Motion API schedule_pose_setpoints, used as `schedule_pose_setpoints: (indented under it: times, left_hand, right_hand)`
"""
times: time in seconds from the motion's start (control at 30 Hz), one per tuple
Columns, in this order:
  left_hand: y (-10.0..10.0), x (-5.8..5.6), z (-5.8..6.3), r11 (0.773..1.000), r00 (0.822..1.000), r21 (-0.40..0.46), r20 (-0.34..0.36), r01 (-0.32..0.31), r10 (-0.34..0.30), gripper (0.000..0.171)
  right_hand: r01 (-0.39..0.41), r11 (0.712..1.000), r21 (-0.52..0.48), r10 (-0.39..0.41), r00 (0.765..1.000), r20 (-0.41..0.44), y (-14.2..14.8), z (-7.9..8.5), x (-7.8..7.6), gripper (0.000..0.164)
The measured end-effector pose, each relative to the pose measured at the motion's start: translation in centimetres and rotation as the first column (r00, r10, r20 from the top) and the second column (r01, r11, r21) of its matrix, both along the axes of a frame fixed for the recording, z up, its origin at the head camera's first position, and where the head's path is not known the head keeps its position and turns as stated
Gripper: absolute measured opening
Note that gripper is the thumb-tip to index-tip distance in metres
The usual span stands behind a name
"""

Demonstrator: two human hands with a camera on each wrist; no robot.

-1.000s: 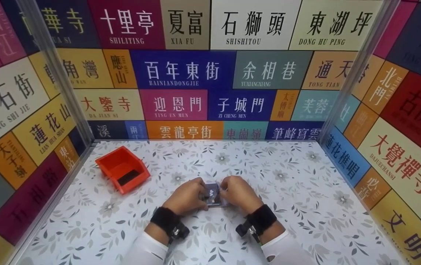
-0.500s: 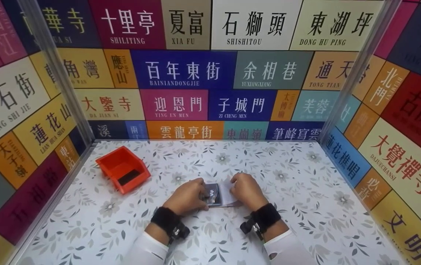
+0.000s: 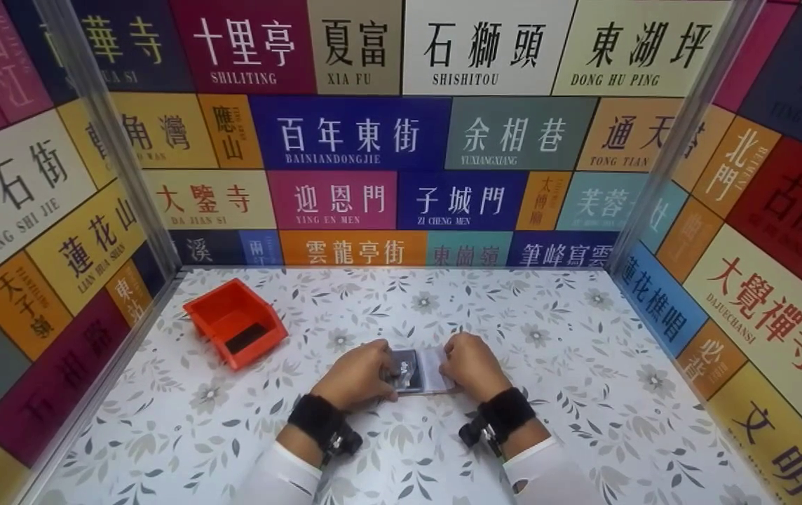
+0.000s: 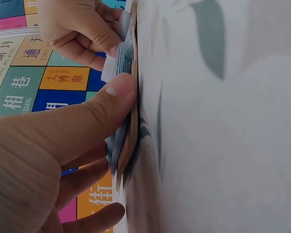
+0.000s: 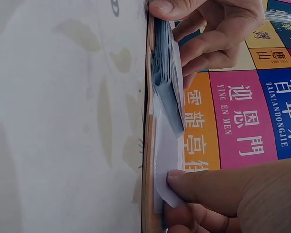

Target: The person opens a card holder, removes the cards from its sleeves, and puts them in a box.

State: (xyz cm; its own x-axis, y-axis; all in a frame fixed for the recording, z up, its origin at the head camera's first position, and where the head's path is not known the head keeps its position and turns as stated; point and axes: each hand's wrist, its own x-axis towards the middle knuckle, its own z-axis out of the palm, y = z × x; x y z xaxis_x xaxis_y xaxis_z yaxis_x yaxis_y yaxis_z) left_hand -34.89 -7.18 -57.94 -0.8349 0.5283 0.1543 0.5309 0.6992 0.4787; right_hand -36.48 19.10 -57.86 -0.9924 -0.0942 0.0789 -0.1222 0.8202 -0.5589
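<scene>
A small card holder (image 3: 406, 368) lies opened out on the table, with a brown cover (image 5: 149, 136) and a thick stack of clear plastic sleeves (image 5: 166, 63). My left hand (image 3: 355, 375) grips its left half. In the left wrist view, that thumb bears on the near edge of the stack, with the fingers behind it. On the right side, my right hand (image 3: 471, 361) pinches a whitish clear sleeve (image 5: 167, 150) between thumb and fingers. The sleeve curves up a little from the cover in the right wrist view. A dark insert with pale marks shows in the left half.
An orange-red open bin (image 3: 236, 322) with a black patch inside stands at the back left of the table (image 3: 569, 393). Panels with printed characters (image 3: 352, 133) close in the back and both sides. The tabletop carries a grey leaf and flower pattern.
My right hand has moved right, away from the left hand, turning a sleeve over and baring the whitish right half. Since then it has shifted only slightly. The left hand stays put.
</scene>
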Motion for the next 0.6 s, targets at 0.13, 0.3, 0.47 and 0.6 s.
schedule_pose_setpoints:
  times: [0.13,0.3,0.47,0.6]
  left_hand:
    - [0.0,0.0,0.0,1.000,1.000,-0.006,0.004,-0.005,0.005,0.035]
    - [0.0,0.0,-0.1,1.000,1.000,-0.005,0.011,-0.002,0.002,0.035]
    - [0.1,0.1,0.0,1.000,1.000,-0.014,0.004,-0.001,0.001,0.034]
    - [0.2,0.2,0.3,1.000,1.000,-0.006,0.005,-0.008,0.008,0.032]
  right_hand:
    - [0.009,1.000,0.004,-0.009,1.000,-0.009,-0.1,0.1,0.1,0.018]
    - [-0.022,1.000,-0.004,0.022,0.998,-0.067,-0.2,-0.1,0.1,0.047]
    - [-0.090,0.995,0.035,0.093,0.990,-0.110,-0.7,-0.1,0.4,0.038]
    - [-0.147,0.989,0.027,0.148,0.988,-0.044,-1.3,0.4,0.8,0.036]
